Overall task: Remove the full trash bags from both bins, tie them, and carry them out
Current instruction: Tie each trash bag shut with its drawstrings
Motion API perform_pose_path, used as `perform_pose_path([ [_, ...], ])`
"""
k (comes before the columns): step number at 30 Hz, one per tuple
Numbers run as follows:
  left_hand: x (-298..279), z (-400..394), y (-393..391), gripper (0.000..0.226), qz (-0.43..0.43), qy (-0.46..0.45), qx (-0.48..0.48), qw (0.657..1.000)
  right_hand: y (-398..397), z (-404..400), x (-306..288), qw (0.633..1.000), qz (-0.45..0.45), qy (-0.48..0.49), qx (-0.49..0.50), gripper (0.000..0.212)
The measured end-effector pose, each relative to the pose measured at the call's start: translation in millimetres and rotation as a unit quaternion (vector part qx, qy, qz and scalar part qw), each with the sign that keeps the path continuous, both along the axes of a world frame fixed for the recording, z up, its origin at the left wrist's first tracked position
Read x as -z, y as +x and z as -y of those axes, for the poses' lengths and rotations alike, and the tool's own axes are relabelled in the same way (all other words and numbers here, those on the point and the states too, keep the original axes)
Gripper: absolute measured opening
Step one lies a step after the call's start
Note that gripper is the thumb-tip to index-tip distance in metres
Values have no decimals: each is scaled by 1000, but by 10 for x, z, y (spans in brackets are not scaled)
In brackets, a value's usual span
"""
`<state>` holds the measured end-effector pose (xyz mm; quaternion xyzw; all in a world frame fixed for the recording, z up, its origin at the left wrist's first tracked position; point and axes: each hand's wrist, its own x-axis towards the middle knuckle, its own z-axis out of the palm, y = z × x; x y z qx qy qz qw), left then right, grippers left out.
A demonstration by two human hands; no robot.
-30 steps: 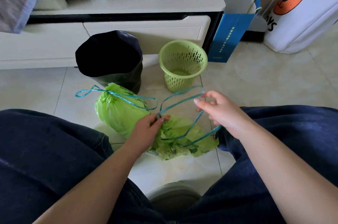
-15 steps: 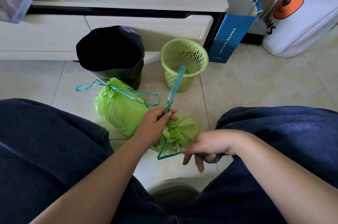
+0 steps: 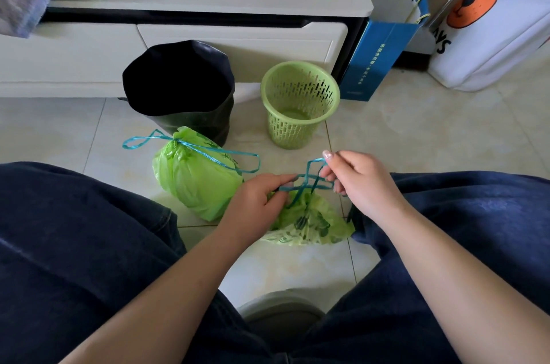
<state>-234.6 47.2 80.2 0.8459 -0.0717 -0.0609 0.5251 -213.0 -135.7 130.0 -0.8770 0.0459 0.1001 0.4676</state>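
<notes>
Tying 2nd green plastic trash bag [image 3: 309, 220] on floor tiles between knees: left hand [image 3: 256, 200] and right hand [image 3: 360, 182] each pinching crossed teal drawstring [image 3: 306, 182]; 1st green bag [image 3: 196, 179] already knotted beside emptied black bin [image 3: 178, 90] and green slotted basket [image 3: 300, 101]; remaining, by judgement: knot, carry-out

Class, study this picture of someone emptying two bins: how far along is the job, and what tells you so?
Done: both bags are out. The green basket shows a bare bottom, and one green bag lies on the floor with its drawstring knotted. In hand: the left hand and right hand hold crossed loops of the second bag's blue drawstring, mid-knot. Left: finishing that knot and carrying both bags out.
</notes>
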Motion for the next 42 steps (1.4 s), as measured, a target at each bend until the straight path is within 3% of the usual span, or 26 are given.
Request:
perform_pose_path([
  [4,-40,63,-15,30,-80,-5,5,997,-55,-92,-84,999,39,29,-15,40],
  [8,-21,102,-34,25,-150,34,121,981,-26,-145,-119,990,-18,139,-3,42],
  [13,-120,133,-92,39,-244,-28,195,949,12,-222,-112,967,-70,245,17,36],
  [20,-61,118,-138,42,-230,8,214,949,107,-272,-168,971,-61,229,-21,19],
  [26,-46,137,-162,40,-187,27,218,958,109,-454,-154,965,-125,203,-109,24],
  [31,-49,133,-152,21,-205,-3,191,960,155,-558,-128,942,-170,265,-113,25],
  [34,-47,116,-149,20,-217,-17,172,961,198,-577,-104,934,-184,298,-75,23],
  [37,-27,84,-118,25,-248,-57,105,961,258,-542,-45,959,-173,220,-36,17],
  [39,2,46,-69,28,-263,-89,38,960,273,-478,-19,979,-167,62,-95,19],
  [42,59,-41,-12,33,-277,-94,-51,955,228,-402,1,959,-183,-100,-191,30],
])
